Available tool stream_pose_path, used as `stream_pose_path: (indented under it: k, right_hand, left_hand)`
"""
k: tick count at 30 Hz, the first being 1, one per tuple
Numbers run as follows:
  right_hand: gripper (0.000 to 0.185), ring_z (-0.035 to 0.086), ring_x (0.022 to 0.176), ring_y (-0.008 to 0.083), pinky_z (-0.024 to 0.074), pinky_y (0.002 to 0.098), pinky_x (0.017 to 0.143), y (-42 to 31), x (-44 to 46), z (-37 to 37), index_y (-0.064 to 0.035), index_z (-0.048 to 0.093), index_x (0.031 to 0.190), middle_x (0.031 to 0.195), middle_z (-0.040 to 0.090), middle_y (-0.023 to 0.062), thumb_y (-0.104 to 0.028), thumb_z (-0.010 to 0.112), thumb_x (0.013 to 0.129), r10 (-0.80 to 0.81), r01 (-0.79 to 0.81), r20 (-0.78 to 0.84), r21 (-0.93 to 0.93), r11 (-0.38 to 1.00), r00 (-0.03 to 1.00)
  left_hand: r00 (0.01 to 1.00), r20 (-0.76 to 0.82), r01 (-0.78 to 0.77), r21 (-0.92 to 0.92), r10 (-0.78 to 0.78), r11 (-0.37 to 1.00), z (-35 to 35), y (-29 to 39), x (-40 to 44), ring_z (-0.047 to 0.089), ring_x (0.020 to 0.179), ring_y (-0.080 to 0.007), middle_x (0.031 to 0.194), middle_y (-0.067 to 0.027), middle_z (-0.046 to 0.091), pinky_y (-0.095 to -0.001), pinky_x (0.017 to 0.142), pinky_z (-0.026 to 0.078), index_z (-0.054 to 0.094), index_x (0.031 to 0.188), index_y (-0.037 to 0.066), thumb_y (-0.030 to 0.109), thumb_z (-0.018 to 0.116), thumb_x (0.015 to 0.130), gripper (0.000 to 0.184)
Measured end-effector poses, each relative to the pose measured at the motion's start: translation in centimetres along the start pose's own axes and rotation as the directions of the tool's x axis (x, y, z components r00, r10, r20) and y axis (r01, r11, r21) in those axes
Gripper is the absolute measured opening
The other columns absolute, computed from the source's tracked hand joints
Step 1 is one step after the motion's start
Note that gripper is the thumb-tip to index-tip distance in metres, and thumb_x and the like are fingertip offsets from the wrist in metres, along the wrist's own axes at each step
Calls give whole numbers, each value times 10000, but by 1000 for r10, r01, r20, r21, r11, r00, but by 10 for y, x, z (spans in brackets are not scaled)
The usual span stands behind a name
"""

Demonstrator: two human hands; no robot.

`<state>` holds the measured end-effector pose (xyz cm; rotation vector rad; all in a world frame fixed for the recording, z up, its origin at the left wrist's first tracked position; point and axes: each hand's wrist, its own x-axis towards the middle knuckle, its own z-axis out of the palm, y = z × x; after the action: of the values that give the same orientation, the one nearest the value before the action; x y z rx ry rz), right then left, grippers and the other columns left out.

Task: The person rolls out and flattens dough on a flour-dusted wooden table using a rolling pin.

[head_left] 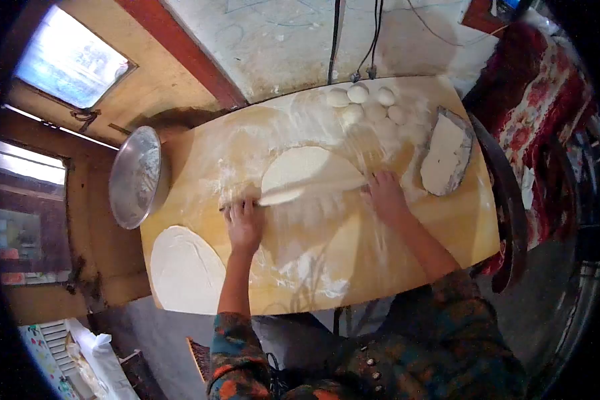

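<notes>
Likely soft, limp and easily torn, the pale, round sheet of dough (307,165) at the centre of the frame is best lifted on spread fingers under its edge. Across its lower part lies a slim, pale, wooden-looking rolling pin (317,189), probably light and stiff; left hand (245,227) and right hand (388,198) cover its ends, but whether either grip is closed cannot be told.

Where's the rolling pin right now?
In the head view, the rolling pin lies across the near part of the dough sheet at mid-table, with the left hand at its left end and the right hand at its right.
</notes>
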<state>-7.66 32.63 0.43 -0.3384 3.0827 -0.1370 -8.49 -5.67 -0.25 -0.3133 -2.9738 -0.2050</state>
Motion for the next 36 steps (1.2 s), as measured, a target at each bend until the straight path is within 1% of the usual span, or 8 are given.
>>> stream_pose_path:
  k: [9, 11, 15, 18, 24, 28, 32, 36]
  right_hand:
    - [403, 543, 1046, 358, 413, 490, 909, -49, -158, 10, -8, 543, 1177, 1081, 573, 167, -216, 556, 833, -167, 196, -217, 120, 973, 962]
    - [364, 570, 969, 375, 444, 497, 860, -51, -168, 26, -6, 545, 1152, 1007, 581, 178, -183, 533, 833, -151, 135, 22, 331, 934, 988]
    - [341, 593, 850, 396, 492, 483, 773, -71, -180, 1, 9, 547, 1138, 900, 589, 192, -132, 509, 829, -275, 318, -179, 288, 903, 945]
    - [344, 584, 878, 382, 500, 442, 779, -111, -163, -31, 19, 550, 1145, 937, 583, 204, -99, 507, 824, -74, 74, -14, 393, 917, 997]
    - [330, 566, 1000, 429, 463, 454, 851, -153, -130, 3, 23, 557, 1161, 1063, 576, 246, -138, 498, 879, -7, 105, -220, 436, 894, 976]
    - [285, 572, 942, 380, 476, 467, 798, -151, -123, -8, 13, 576, 1123, 1002, 590, 219, -136, 489, 896, 157, -144, 47, 700, 699, 987]
    - [320, 581, 875, 409, 464, 475, 803, -152, -115, -11, 8, 623, 1017, 896, 606, 243, -267, 487, 926, 287, -280, 142, 799, 532, 947]
    - [393, 580, 857, 435, 457, 493, 786, -146, -118, -2, 11, 632, 966, 906, 617, 263, -357, 507, 907, 259, -180, 19, 767, 616, 966]
  left_hand:
    - [995, 100, 1, 6, -2, 1000, -33, 33, -156, 431, 1232, -339, 1286, -172, 471, -537, 1076, 268, 478, 1324, 117, 253, 604, 857, 503]
    - [995, 96, -32, 30, 28, 999, -30, 36, -172, 447, 1217, -336, 1268, -177, 486, -531, 1071, 274, 480, 1323, 111, 247, 616, 850, 511]
    - [954, -35, 286, -189, -298, 939, -29, 38, -158, 456, 1197, -387, 1253, -213, 492, -529, 1024, 320, 479, 1308, 71, 243, 622, 867, 494]
    - [909, 21, 403, -298, -416, 865, -12, 52, -123, 521, 1100, -398, 1188, -216, 512, -495, 898, 439, 537, 1185, 39, 295, 677, 834, 456]
    - [858, 111, 512, -261, -502, 818, 11, 93, -75, 600, 931, -378, 982, -194, 593, -475, 783, 499, 628, 906, 25, 292, 733, 777, 315]
    - [901, 185, 433, -364, -392, 825, 8, 83, -62, 654, 793, -328, 816, -144, 662, -438, 698, 521, 635, 833, 3, 240, 725, 786, 258]
    - [735, 493, 628, -753, -466, 195, -23, 105, -37, 651, 806, -166, 893, -117, 696, -254, 665, 511, 635, 950, -48, 157, 693, 820, 250]
    - [927, 328, 371, -872, -183, 319, 6, 116, -31, 635, 900, -155, 1146, -133, 632, -289, 765, 526, 554, 1235, -40, 110, 611, 891, 379]
